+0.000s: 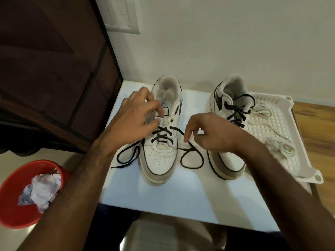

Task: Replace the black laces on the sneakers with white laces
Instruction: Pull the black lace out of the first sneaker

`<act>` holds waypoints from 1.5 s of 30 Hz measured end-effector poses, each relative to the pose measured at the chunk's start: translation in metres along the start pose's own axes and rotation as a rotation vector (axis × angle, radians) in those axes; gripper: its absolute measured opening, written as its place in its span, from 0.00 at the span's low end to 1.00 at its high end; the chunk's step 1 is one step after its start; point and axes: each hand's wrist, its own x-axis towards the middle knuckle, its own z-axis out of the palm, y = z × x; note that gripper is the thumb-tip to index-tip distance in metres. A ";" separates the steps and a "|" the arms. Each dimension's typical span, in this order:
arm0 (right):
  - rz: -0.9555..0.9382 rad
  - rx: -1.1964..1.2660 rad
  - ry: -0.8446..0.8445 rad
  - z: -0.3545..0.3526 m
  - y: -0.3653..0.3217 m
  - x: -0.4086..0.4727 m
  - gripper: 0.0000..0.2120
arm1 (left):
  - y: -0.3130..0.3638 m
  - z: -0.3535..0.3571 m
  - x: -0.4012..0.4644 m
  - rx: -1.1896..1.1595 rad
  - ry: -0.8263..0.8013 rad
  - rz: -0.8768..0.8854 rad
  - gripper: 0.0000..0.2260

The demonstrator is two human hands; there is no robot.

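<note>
While the left hand (139,113) curls its fingers on the left sneaker (161,131) tongue, the right hand (208,133) pinches the black lace (190,154) just beside that shoe; right sneaker (228,127) sits behind it, white laces (268,127) in tray (299,142).

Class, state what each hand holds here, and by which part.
Right hand pinches the black lace on its loose stretch beside the left sneaker. Left hand rests on its tongue; grip unclear.

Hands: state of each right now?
Left hand: grip on the tongue of the left sneaker.
Right hand: pinching the black lace just outside an upper eyelet.
</note>
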 end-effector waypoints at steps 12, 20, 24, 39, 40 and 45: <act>-0.130 0.056 0.449 0.033 -0.013 0.021 0.11 | 0.001 0.007 0.000 0.053 0.018 0.006 0.12; -0.068 -0.032 0.554 0.045 -0.022 0.036 0.08 | 0.009 0.013 0.005 -0.121 0.147 -0.130 0.06; -0.055 -0.027 0.564 0.052 -0.014 0.045 0.11 | 0.010 0.012 0.008 -0.225 0.193 -0.202 0.08; 0.085 0.622 0.463 0.016 -0.002 0.030 0.12 | 0.003 0.008 0.008 -0.355 0.183 -0.240 0.10; 0.095 0.634 0.406 0.014 0.000 0.028 0.13 | 0.003 0.008 0.008 -0.359 0.179 -0.234 0.10; 0.003 0.392 0.565 0.023 -0.011 0.035 0.05 | 0.002 0.010 0.008 -0.353 0.179 -0.217 0.11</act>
